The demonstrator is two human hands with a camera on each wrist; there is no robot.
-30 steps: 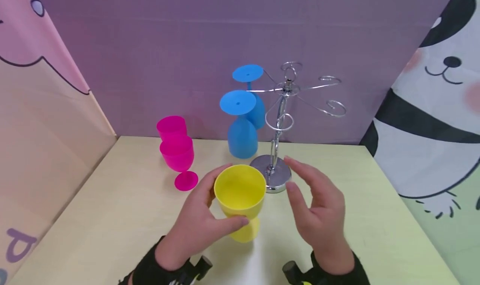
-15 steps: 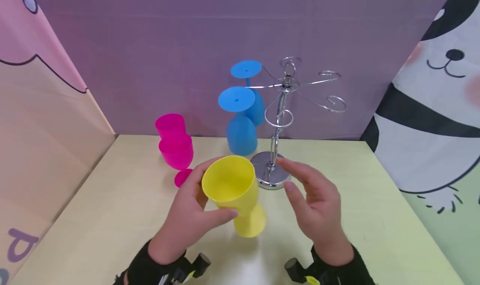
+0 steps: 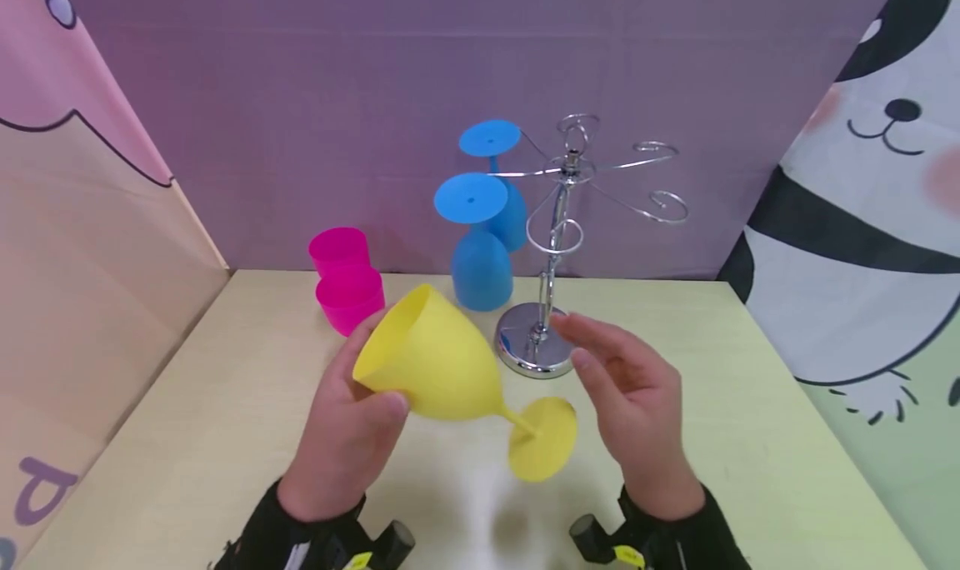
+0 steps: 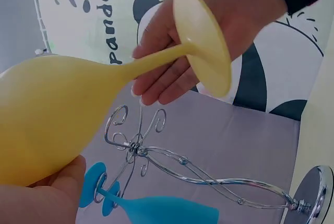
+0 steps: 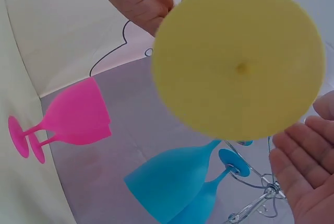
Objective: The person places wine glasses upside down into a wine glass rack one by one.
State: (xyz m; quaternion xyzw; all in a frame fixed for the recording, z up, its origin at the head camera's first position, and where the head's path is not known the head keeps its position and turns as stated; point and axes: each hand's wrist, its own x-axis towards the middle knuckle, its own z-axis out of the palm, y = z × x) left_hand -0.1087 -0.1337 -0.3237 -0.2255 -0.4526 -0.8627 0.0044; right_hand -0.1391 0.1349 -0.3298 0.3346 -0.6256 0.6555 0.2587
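My left hand (image 3: 348,420) grips a yellow plastic wine goblet (image 3: 442,362) by its bowl near the rim. The goblet lies tilted on its side above the table, mouth to the upper left, its stem and round foot (image 3: 543,439) pointing right. In the right wrist view the foot's flat underside (image 5: 240,67) faces the camera. My right hand (image 3: 633,412) is held a little right of the foot, fingers loosely bent and nothing in them. Behind both hands stands a chrome goblet rack (image 3: 558,220) with curled wire arms. Two blue goblets (image 3: 482,270) hang upside down from its left arms.
Two pink goblets (image 3: 349,297) stand upright at the back left of the pale table (image 3: 225,437), partly behind my left hand. A purple backdrop (image 3: 300,120) rises at the table's rear edge, with printed cloth panels on both sides.
My left hand has tipped the yellow goblet from upright onto its side, the foot swinging right and up toward my right hand. The right hand has stayed nearly in place.
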